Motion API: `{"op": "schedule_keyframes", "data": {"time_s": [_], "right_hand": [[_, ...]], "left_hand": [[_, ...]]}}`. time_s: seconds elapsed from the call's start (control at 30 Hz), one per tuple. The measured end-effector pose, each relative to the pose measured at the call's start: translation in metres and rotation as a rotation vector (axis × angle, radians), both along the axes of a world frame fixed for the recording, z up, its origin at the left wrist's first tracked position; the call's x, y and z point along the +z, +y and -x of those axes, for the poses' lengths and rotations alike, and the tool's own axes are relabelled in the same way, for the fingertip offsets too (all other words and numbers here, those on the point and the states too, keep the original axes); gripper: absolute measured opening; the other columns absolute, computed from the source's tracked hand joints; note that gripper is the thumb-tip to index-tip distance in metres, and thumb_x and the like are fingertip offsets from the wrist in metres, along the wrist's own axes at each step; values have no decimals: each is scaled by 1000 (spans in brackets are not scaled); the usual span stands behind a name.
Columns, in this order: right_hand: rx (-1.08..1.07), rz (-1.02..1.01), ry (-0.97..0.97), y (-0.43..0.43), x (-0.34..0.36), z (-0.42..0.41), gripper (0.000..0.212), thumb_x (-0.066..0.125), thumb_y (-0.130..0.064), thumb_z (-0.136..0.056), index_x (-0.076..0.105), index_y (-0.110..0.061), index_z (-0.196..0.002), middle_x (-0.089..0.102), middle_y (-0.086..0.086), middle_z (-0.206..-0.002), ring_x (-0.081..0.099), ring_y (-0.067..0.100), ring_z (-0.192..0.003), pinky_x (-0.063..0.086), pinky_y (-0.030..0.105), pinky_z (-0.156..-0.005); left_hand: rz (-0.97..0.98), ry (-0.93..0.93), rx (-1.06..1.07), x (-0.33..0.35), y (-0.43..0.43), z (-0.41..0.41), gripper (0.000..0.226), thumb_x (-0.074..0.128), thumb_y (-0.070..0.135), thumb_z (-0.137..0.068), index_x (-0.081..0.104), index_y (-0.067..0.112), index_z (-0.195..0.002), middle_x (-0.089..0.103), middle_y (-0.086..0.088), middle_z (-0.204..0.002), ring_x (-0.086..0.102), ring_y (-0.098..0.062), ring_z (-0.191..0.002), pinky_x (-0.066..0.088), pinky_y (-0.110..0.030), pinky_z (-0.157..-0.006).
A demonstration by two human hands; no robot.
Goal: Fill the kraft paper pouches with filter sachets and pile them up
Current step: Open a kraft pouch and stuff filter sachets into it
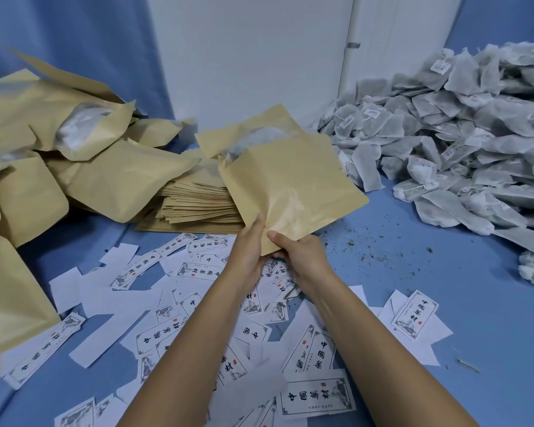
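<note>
- Near edge of the desk (463, 303): we see printed paper labels (316, 396) scattered loose, some face down.
- Left hand (247, 257) and right hand (302, 257) side by side above the labels, both pinching the lower corner of one kraft pouch (287, 186), thumbs on its front.
- Pouch is tilted with its mouth at the far side, open; a filter sachet (256, 140) shows inside.
- Behind it: flat empty pouches (198, 201), stacked.
- Left edge: filled pouches (74, 143) piled up.
- Far right corner: sachet heap (460, 143), crumbs (364, 245) in front.
</note>
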State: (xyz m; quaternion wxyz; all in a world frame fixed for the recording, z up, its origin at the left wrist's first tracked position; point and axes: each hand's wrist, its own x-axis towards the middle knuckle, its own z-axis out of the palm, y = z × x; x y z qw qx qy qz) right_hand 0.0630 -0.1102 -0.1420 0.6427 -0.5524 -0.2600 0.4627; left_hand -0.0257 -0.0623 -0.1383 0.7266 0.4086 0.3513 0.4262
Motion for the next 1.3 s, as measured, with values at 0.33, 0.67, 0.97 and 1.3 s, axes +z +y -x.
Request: {"op": "schedule_keyframes", "data": {"time_s": [0.33, 0.67, 0.97, 1.3], "right_hand": [[55, -22, 65, 1, -1, 10, 13, 69, 4, -82, 69, -1, -94, 72, 11, -88, 65, 17, -67, 51, 21, -56], [-203, -34, 109, -4, 13, -33, 29, 76, -7, -80, 55, -13, -60, 61, -1, -58, 49, 10, -48, 43, 18, -49], [-466, -90, 194, -10, 17, -63, 26, 74, -7, -82, 57, -10, -62, 55, 0, -59, 49, 13, -54, 45, 22, -61], [-519, -108, 130, -12, 14, -76, 21, 70, -3, -84, 61, -8, -66, 62, 1, -64, 59, 11, -54, 51, 17, -53]], "left_hand": [[-11, 79, -8, 0, -2, 0, 24, 48, 36, -100, 63, 17, -104, 74, -3, -94, 65, -17, -67, 41, -24, -46], [-183, 364, 21, 7, 3, 7, 21, 45, 27, -102, 61, 14, -104, 70, -10, -96, 67, -27, -86, 53, -40, -81], [-129, 329, -234, 10, 11, 29, 11, 62, 18, -92, 59, 9, -94, 58, 7, -54, 51, -3, -41, 38, -14, -41], [-33, 320, -216, 7, 17, 35, 18, 58, -6, -88, 60, 7, -100, 71, -4, -83, 68, -15, -74, 55, -22, -60]]}}
